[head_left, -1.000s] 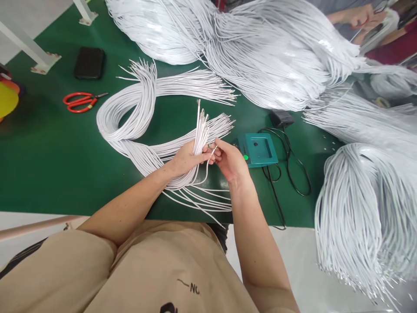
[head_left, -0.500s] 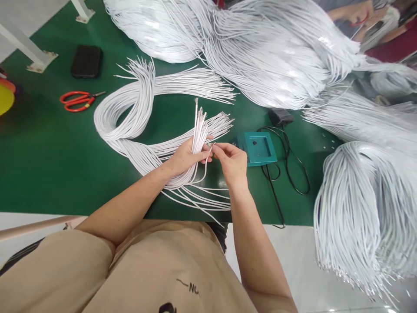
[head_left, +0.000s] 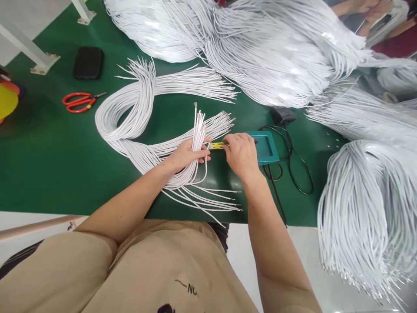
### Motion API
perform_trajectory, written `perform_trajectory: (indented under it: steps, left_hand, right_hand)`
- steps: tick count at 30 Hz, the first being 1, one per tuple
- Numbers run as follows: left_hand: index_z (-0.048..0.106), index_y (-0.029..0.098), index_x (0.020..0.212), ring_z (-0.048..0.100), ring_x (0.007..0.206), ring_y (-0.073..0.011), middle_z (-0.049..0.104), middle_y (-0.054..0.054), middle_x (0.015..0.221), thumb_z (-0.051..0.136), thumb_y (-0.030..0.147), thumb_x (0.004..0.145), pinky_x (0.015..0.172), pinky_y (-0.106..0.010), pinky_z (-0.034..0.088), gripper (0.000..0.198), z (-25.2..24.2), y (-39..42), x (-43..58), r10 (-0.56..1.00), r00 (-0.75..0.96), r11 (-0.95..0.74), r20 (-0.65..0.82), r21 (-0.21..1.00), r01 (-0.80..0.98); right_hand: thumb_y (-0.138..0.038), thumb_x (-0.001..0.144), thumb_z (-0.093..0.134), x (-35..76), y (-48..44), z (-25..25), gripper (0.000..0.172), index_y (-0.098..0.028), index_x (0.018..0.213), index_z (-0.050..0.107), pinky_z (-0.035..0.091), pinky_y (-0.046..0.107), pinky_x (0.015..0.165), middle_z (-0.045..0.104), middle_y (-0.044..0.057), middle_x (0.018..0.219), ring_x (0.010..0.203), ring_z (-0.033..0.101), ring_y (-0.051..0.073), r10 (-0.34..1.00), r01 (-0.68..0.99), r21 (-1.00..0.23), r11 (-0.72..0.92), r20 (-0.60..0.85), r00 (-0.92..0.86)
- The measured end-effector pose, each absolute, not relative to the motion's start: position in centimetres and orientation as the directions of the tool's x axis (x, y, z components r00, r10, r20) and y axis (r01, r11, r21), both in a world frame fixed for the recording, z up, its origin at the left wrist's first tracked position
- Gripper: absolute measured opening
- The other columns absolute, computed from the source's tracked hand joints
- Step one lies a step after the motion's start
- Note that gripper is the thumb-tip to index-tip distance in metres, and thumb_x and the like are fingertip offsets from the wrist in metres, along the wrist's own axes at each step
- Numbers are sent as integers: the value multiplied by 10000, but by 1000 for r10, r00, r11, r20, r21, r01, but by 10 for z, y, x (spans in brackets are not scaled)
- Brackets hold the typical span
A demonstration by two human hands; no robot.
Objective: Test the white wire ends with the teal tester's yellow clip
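Note:
My left hand (head_left: 192, 154) is wrapped round a bunch of white wires (head_left: 198, 134), their bared ends pointing up. One wire bends away separately near the thumb. My right hand (head_left: 241, 154) is closed, palm down, at the left edge of a teal device (head_left: 267, 148) with a recessed top. Its fingertips pinch a short yellow piece with dark marks (head_left: 216, 145), which reaches across to my left fingertips. I cannot make out its exact kind. The rest of the wire bundle (head_left: 127, 124) curls on the green table to the left.
Red-handled snips (head_left: 79, 101) and a black box (head_left: 87, 63) lie at the left. Large heaps of white wires (head_left: 267, 56) fill the back, and another bundle (head_left: 355, 208) hangs over the right edge. A black adapter (head_left: 282, 115) and cord lie beside the device. Another person's hands (head_left: 371, 13) work at the top right.
My right hand has moved right, off the single wire, to the teal device. The yellow piece now shows between my hands. My left hand keeps its hold on the wires.

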State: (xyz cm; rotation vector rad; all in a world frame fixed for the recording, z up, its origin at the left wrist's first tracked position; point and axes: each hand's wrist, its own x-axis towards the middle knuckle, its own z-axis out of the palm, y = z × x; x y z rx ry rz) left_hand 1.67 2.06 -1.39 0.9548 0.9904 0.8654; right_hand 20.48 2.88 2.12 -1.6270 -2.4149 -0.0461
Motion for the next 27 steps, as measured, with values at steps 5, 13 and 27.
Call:
perform_trajectory:
  steps: [5,13,27]
  left_hand:
    - [601,133,1189,724,712,-164,661,-22,802,750,194,735,533,-190,504,482,-20,24,19,934,263,270,-243,961,-68]
    - [613,127,1154,729,690,-174,698,-28,796,736,197,713,532,-206,533,463,-27,29,20,957,180,214,-226,973,82]
    - [632,120,1135,726,696,-193,730,-51,782,765,219,688,622,-282,578,477,-28,30,17,942,223,237,-250,968,85]
  right_hand:
    - [-108,828,579,213,43,22,123,-174,867,675,355,392,964,724,90,868,903,603,247,896,890,-104,443,94,-435]
    - [-84,788,560,213,46,20,154,-195,772,666,368,390,834,631,80,733,907,532,269,894,890,-112,442,131,-428]
    - [-326,969,435,229,36,8,440,-122,1347,531,166,682,1126,509,216,1440,1400,360,383,932,994,-55,93,356,-67]
